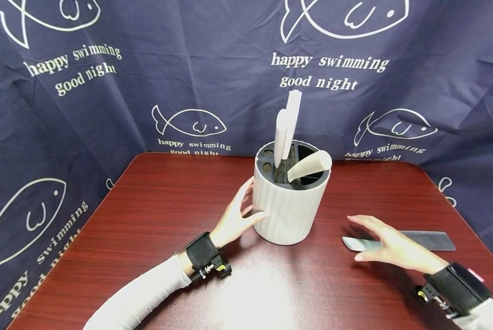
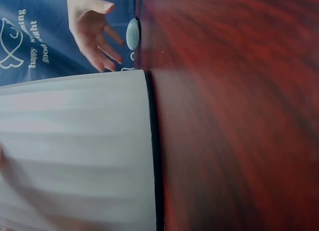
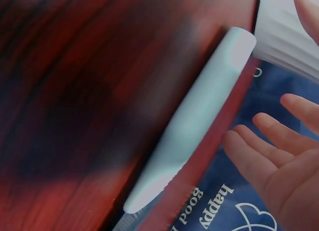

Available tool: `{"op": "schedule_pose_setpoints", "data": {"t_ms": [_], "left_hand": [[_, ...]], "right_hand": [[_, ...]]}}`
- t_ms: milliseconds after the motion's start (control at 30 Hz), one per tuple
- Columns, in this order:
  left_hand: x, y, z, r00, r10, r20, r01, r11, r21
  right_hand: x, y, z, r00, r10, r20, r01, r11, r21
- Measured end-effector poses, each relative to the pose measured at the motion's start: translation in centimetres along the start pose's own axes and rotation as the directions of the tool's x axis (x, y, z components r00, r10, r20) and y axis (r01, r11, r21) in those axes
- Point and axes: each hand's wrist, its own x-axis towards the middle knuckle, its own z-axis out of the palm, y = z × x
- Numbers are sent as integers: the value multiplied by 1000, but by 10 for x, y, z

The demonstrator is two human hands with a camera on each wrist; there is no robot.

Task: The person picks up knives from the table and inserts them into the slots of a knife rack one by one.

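A white ribbed knife block (image 1: 289, 215) stands upright on the table. In its dark slotted top, several pale-handled utensils are standing, among them a cream handle (image 1: 310, 165) leaning right. My left hand (image 1: 238, 215) rests against the block's left side, with the thumb on the front and the fingers spread along the side. To the right lies a knife with a pale green handle (image 3: 199, 106) and a broad metal blade (image 1: 430, 240). My right hand (image 1: 388, 243) hovers over this knife, fingers apart and holding nothing; it hides part of the handle and blade in the head view.
The reddish-brown wooden table (image 1: 180, 192) is backed by a dark blue fish-print curtain (image 1: 238, 68) at the rear and sides. Round holes (image 1: 266, 167) and a larger dark compartment open in the block's top. Both wrists carry black camera straps (image 1: 203, 251).
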Motion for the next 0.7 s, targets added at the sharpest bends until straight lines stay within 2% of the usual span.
{"op": "schedule_pose_setpoints", "data": {"t_ms": [700], "left_hand": [[-1, 0, 0, 1000, -7, 4, 7, 1000, 6]], "right_hand": [[-12, 15, 2, 998, -52, 26, 55, 990, -131]]}}
